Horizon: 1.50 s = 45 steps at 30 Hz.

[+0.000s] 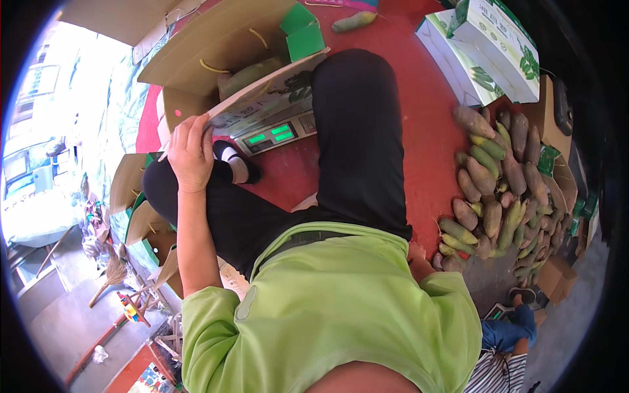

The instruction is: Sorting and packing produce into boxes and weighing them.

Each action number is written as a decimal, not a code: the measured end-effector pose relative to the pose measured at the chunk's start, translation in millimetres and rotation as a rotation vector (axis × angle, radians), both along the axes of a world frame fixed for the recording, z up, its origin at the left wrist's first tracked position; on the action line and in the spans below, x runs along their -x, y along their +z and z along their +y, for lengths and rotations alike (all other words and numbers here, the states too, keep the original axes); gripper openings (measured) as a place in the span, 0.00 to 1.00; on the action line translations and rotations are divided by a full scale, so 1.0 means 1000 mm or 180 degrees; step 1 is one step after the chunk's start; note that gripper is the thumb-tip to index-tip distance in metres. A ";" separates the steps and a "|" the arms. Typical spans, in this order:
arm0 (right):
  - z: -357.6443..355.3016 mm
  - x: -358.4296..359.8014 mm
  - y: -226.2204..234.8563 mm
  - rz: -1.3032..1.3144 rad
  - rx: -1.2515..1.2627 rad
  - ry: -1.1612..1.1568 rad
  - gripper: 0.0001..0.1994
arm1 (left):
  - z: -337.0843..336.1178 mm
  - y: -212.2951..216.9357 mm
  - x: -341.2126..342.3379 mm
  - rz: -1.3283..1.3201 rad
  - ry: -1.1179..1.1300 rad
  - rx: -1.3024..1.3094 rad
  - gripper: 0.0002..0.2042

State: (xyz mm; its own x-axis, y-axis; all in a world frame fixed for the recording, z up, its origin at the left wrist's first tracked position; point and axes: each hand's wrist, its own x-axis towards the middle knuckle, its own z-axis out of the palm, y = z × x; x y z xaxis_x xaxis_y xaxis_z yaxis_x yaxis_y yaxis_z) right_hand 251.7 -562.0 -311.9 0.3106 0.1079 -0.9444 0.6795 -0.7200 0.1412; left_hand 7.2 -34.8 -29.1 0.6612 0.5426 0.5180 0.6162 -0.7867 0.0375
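Note:
My left hand (190, 150) is closed on the near top edge of an open cardboard box (226, 108), which has yellow rope handles and a green end flap. Inside the box lies a long green radish (252, 75), partly hidden by the near wall. The box rests over a digital scale (278, 134) with lit green displays. Down by my right thigh, only a bit of skin of my right arm (417, 259) shows past the sleeve. The fingers of that hand are hidden, so I cannot tell what they touch.
A heap of green and brownish radishes (498, 170) covers the floor at right. White-green cartons (478, 52) lie at far right. One radish (354, 21) lies beyond the box. Open boxes (147, 226) and a broom (113, 272) are at left. Another person (508, 334) is at lower right.

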 end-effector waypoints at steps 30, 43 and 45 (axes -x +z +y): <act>0.334 -0.151 0.327 -0.0433 -0.6677 -0.2115 0.21 | 0.004 0.006 0.002 -0.0312 -0.0175 0.0024 0.08; 0.519 -0.053 0.351 0.2216 -0.6029 -0.1480 0.23 | 0.008 0.009 0.002 -0.0299 -0.0130 0.0127 0.09; 0.540 -0.048 0.332 0.0796 -0.6492 -0.0057 0.25 | 0.008 0.008 0.002 -0.0296 -0.0149 0.0121 0.09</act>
